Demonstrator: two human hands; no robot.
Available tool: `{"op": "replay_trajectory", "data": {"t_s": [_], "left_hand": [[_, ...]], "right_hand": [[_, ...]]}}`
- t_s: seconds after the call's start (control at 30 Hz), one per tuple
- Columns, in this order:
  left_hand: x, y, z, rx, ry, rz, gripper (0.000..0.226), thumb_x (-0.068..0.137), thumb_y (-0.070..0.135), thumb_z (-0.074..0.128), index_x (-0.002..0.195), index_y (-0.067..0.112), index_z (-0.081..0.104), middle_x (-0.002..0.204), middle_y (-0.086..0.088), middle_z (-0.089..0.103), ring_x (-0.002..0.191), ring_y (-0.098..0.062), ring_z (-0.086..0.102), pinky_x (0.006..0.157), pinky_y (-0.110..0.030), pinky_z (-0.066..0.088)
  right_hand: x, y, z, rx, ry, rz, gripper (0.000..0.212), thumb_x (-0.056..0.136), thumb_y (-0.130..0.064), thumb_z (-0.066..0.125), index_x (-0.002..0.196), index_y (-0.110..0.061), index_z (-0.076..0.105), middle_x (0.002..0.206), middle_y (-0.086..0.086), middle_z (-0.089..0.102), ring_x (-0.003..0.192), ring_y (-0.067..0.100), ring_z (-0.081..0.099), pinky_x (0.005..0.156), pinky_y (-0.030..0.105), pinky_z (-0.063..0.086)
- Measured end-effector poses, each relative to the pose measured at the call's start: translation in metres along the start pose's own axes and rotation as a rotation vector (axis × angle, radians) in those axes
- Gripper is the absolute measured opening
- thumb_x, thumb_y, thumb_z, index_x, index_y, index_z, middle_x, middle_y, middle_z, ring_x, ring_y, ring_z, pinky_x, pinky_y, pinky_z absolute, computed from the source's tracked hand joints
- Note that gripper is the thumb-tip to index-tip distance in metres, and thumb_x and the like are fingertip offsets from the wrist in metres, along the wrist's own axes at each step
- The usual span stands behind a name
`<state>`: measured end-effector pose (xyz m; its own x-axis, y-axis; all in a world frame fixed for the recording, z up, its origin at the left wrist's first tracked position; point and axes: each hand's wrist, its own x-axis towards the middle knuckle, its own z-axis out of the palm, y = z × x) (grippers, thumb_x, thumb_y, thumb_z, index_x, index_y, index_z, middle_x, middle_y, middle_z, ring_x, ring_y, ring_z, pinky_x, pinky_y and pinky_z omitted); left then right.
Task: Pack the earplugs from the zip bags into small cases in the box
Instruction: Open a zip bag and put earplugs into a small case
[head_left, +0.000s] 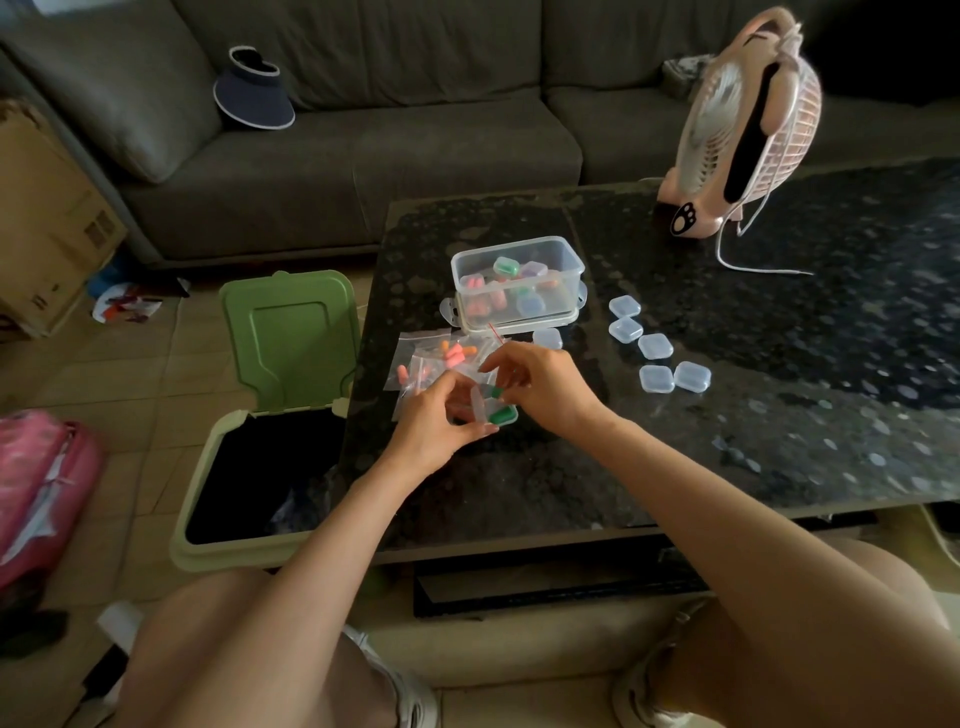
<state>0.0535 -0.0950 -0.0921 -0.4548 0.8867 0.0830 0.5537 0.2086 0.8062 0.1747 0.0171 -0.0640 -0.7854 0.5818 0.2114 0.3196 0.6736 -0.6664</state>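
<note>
Both hands are working close together over the near left part of the dark surface (727, 415). The left hand (439, 415) has its fingers curled round an open small case (482, 408) and holds it just above the surface with its lid up. The right hand (543, 384) pinches a green earplug (496, 392) at its fingertips, directly above the case mouth and nearly touching it. A second green plug (503, 415) already lies in the case, its long axis running roughly left to right. I'd say the pinched one needs to go down alongside it, turned to the same line, so the lid can close.

The clear box (519, 242) stands beyond the hands, further up the surface and slightly to the right, with several filled cases inside. That puts it nearer the right hand, though the left one has the case. The zip bags (447, 356), orange and pink plugs showing in them, lie between the hands and the box, just behind the left hand. The empty cases (657, 378) are out to the right, well apart from the work.
</note>
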Motion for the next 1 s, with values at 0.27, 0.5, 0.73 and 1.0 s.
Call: {"op": "replay_trajectory", "data": {"t_s": [0.27, 0.5, 0.73, 1.0], "left_hand": [[-0.001, 0.004, -0.001, -0.05, -0.015, -0.008, 0.047, 0.071, 0.014, 0.08, 0.111, 0.016, 0.056, 0.092, 0.011, 0.063, 0.088, -0.007, 0.063, 0.098, -0.045, 0.046], [-0.001, -0.001, -0.002, 0.054, 0.065, 0.066, 0.039, 0.067, 0.029, 0.082, 0.094, 0.036, 0.056, 0.111, 0.003, 0.066, 0.097, -0.017, 0.064, 0.103, -0.056, 0.036], [-0.004, 0.009, -0.002, 0.151, 0.045, 0.18, 0.053, 0.066, 0.025, 0.081, 0.115, 0.012, 0.065, 0.103, 0.004, 0.057, 0.084, -0.012, 0.059, 0.081, -0.027, 0.05], [-0.001, 0.004, -0.002, 0.152, 0.159, 0.096, 0.036, 0.076, 0.017, 0.075, 0.109, 0.013, 0.062, 0.102, 0.003, 0.062, 0.087, -0.014, 0.064, 0.11, -0.028, 0.034]], "right_hand": [[0.002, 0.002, 0.004, 0.01, -0.004, 0.06, 0.032, 0.079, -0.003, 0.069, 0.108, -0.015, 0.065, 0.092, -0.002, 0.064, 0.084, 0.014, 0.061, 0.081, 0.029, 0.053], [0.003, 0.001, -0.009, 0.584, -0.267, 0.552, 0.025, 0.094, -0.029, 0.056, 0.105, -0.006, 0.058, 0.085, 0.019, 0.069, 0.07, 0.027, 0.07, 0.067, 0.035, 0.06], [0.0, -0.003, -0.004, 0.592, -0.257, 0.522, 0.029, 0.085, -0.006, 0.067, 0.112, -0.006, 0.058, 0.091, 0.02, 0.064, 0.064, 0.026, 0.068, 0.068, 0.037, 0.06], [-0.001, -0.004, -0.013, 0.68, -0.131, 0.575, 0.028, 0.083, 0.002, 0.066, 0.11, -0.001, 0.061, 0.094, 0.02, 0.064, 0.066, 0.026, 0.068, 0.056, 0.029, 0.059]]}}
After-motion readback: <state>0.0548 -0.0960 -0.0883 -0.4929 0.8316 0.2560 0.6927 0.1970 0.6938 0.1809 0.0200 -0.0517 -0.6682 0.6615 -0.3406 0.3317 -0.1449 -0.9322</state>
